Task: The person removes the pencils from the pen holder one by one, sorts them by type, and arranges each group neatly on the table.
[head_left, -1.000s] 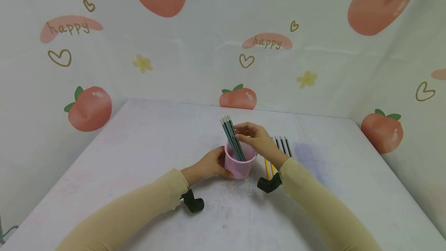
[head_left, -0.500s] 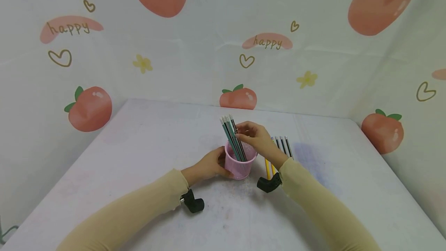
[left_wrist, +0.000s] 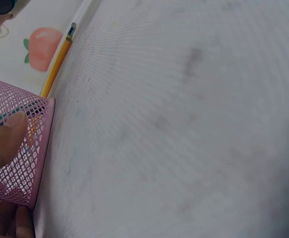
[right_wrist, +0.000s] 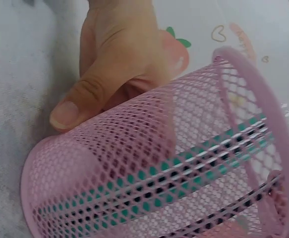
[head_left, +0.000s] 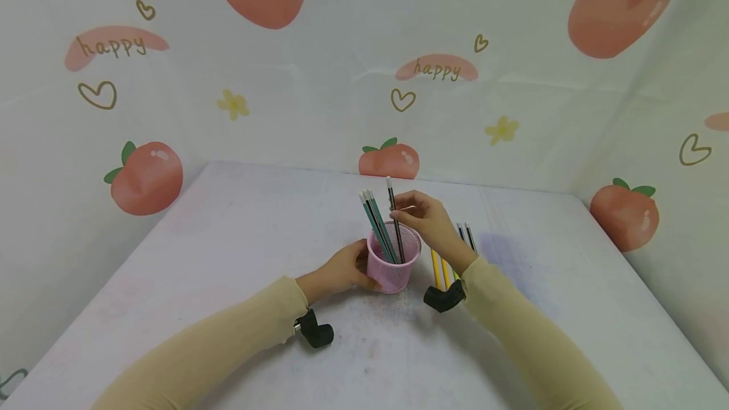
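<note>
Since the earlier frame, one dark pencil point(head_left: 397, 233) has parted from the green pencils point(head_left: 378, 225) and risen slightly, its lower end inside the pink mesh cup point(head_left: 388, 278), its upper part pinched between the thumb and fingers of the right hand point(head_left: 426, 215). Drawing it out singly looks like the step in hand, so the next move calls for a clean lift, while the left hand point(head_left: 343, 266), fingers curled round the cup, steadies it near the yellow pencils point(head_left: 436, 269).
</note>
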A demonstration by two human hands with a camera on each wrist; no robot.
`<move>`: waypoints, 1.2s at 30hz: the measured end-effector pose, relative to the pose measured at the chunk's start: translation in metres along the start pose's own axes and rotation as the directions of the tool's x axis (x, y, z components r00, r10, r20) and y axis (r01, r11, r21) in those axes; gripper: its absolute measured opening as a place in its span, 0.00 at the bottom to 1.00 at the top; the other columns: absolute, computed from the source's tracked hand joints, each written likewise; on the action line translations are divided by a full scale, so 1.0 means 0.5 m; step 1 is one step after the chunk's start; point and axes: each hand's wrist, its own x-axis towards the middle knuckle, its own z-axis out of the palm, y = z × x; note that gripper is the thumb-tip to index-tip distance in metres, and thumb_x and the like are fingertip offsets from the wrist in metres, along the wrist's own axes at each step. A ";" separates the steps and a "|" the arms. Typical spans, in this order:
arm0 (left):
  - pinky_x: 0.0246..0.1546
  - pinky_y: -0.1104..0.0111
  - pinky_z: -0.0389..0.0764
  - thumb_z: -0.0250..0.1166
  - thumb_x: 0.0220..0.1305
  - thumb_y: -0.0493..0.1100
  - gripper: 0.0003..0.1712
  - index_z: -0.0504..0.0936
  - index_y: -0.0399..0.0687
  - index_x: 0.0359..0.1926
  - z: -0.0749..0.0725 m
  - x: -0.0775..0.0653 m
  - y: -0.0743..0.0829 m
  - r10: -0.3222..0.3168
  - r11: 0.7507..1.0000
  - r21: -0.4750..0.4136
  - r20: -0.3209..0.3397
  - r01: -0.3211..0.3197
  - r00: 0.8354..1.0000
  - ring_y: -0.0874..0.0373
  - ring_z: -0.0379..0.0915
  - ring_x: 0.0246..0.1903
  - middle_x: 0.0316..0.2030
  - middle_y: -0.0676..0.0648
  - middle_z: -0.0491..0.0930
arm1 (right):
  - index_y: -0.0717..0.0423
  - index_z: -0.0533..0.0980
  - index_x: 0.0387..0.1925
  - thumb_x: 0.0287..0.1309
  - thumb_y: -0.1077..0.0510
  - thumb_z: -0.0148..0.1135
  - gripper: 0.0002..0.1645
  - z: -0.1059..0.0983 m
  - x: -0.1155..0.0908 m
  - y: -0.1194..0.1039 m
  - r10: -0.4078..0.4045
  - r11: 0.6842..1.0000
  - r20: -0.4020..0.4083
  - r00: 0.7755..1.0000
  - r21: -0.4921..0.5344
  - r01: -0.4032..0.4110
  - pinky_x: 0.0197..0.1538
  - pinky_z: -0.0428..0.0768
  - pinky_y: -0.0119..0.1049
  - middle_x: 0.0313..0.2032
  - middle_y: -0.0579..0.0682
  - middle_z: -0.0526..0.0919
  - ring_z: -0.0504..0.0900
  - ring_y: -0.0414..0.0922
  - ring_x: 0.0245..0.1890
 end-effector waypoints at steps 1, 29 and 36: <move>0.67 0.54 0.66 0.76 0.44 0.32 0.50 0.62 0.36 0.68 0.000 0.000 0.001 0.003 1.000 -0.001 0.001 -0.003 1.000 0.47 0.67 0.64 0.63 0.40 0.71 | 0.60 0.76 0.51 0.60 0.60 0.64 0.17 -0.003 -0.001 -0.003 -0.003 1.000 -0.004 1.000 0.016 0.003 0.50 0.81 0.34 0.46 0.57 0.81 0.84 0.45 0.43; 0.68 0.54 0.65 0.75 0.44 0.29 0.50 0.60 0.34 0.68 0.000 0.002 0.002 0.009 1.000 -0.006 -0.002 -0.009 1.000 0.45 0.66 0.65 0.63 0.38 0.71 | 0.54 0.75 0.43 0.61 0.69 0.60 0.11 -0.118 -0.037 -0.076 -0.080 0.831 -0.258 0.963 0.516 0.207 0.47 0.84 0.36 0.40 0.48 0.78 0.83 0.42 0.41; 0.68 0.54 0.64 0.75 0.44 0.30 0.51 0.59 0.35 0.69 0.003 0.003 -0.004 0.016 1.000 -0.002 0.002 -0.016 1.000 0.45 0.65 0.65 0.64 0.38 0.70 | 0.57 0.74 0.42 0.59 0.69 0.61 0.10 -0.160 -0.054 -0.064 -0.036 0.788 -0.310 0.950 0.576 0.218 0.47 0.84 0.35 0.40 0.49 0.77 0.83 0.42 0.40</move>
